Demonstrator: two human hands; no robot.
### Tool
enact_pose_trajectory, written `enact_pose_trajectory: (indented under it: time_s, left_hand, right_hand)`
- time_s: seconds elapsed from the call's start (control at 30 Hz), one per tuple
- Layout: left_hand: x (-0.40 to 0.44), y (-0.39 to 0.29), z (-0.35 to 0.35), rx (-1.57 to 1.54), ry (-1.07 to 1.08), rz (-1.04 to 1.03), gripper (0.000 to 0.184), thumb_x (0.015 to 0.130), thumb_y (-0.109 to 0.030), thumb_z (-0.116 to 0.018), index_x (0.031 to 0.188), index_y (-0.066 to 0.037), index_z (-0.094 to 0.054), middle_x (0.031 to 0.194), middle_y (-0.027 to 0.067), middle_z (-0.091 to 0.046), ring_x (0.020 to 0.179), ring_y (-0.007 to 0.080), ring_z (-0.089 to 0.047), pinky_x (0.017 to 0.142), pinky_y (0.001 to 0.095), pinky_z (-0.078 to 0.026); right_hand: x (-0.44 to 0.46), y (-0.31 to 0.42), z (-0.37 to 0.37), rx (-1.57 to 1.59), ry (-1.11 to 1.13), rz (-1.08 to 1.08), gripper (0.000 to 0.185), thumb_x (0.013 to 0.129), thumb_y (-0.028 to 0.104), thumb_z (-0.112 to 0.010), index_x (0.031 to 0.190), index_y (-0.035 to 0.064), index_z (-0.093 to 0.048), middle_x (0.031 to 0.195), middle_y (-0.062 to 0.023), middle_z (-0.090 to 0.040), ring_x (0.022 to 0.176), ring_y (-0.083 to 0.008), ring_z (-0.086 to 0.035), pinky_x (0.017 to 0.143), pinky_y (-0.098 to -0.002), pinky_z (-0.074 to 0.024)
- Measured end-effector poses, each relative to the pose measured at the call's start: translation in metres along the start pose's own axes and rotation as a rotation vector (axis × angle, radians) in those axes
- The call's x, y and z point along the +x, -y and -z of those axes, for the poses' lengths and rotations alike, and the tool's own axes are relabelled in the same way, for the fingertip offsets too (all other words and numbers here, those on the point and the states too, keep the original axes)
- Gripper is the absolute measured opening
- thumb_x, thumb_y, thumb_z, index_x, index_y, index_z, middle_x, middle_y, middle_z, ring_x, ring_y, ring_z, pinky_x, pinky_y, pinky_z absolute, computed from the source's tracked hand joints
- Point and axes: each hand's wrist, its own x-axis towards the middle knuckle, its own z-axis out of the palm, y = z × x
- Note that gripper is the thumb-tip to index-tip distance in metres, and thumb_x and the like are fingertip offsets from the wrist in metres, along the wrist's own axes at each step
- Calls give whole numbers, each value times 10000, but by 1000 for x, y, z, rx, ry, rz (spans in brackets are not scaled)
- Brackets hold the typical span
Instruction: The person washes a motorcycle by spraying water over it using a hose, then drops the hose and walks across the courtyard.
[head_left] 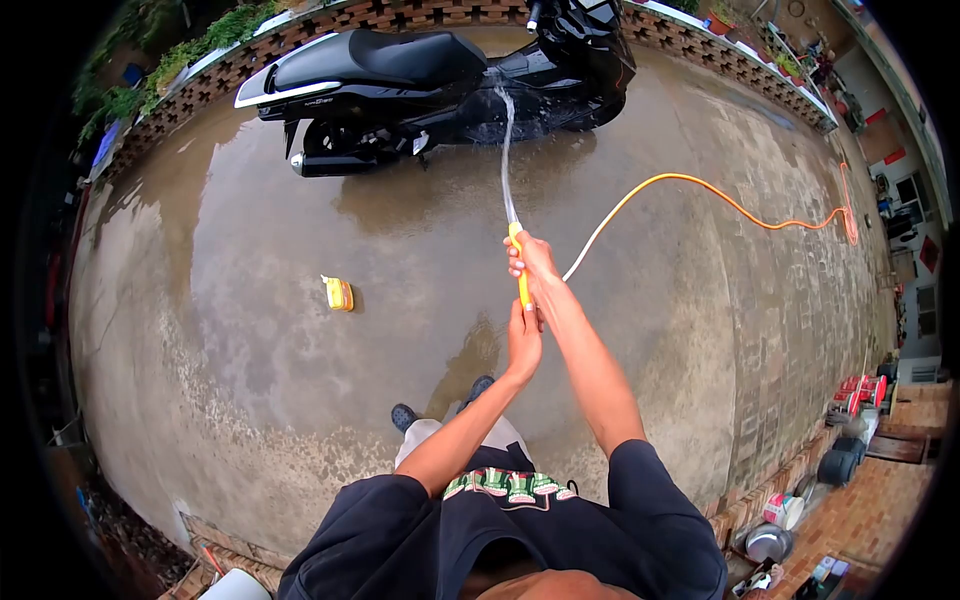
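A yellow hose [523,285] points forward between my hands, and a stream of water [507,160] shoots from its end. My right hand [533,258] is wrapped round the hose close to the outlet. Lower down, my left hand [523,340] grips the same hose near a metal-coloured fitting; its fingers are partly hidden. The water strikes the side of a black scooter [400,95] and splashes off its lower body. Behind my right forearm the hose turns pale, then loops away to the right as an orange line [700,182].
A yellow container [338,293] stands on the wet concrete [270,230] at the left. A perforated brick wall [400,15] with plants runs behind the scooter. Buckets and a metal basin [768,542] sit at the lower right. The orange hose crosses the ground on the right.
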Motion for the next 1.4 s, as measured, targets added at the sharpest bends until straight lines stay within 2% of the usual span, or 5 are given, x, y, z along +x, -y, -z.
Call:
enact_pose_trajectory:
  time_s: [0.37,0.43,0.7,1.17,1.4]
  left_hand:
    - [3,-1,8,9,-65,-22,271,1086,-267,-369,1009,-55,-519,741,1,-485,653,110,-439,592,307,-394]
    - [3,4,8,35,-63,22,271,1085,-264,-373,1018,-52,-529,743,-1,-489,650,111,-443,588,308,-396]
    - [-19,-12,-13,60,54,-203,309,1079,-250,-387,1248,-40,-538,754,39,-537,655,127,-499,585,323,-421]
    - [-96,-43,-7,-2,77,-271,299,1070,-250,-391,1233,-51,-543,732,28,-540,593,132,-497,553,337,-407]
    - [-166,-84,-19,-14,140,-347,289,1061,-236,-405,1204,-33,-553,746,49,-543,635,161,-514,588,350,-413]
  right_hand:
    - [7,-8,-3,123,-69,17,257,990,237,-489,939,0,-573,683,-6,-468,439,-69,-349,405,-263,-310]
    - [-9,-9,-9,-65,6,72,256,997,233,-473,944,3,-571,680,-14,-469,439,-77,-362,404,-264,-311]
    - [-51,30,14,160,-99,220,234,992,223,-466,960,11,-562,670,4,-464,436,-72,-355,413,-259,-326]
    - [-149,34,-1,66,-65,283,258,1000,233,-461,953,0,-562,675,-12,-472,437,-85,-362,417,-275,-330]
    - [-226,61,7,63,-43,260,198,991,235,-443,957,63,-534,639,47,-435,420,-49,-328,410,-242,-310]
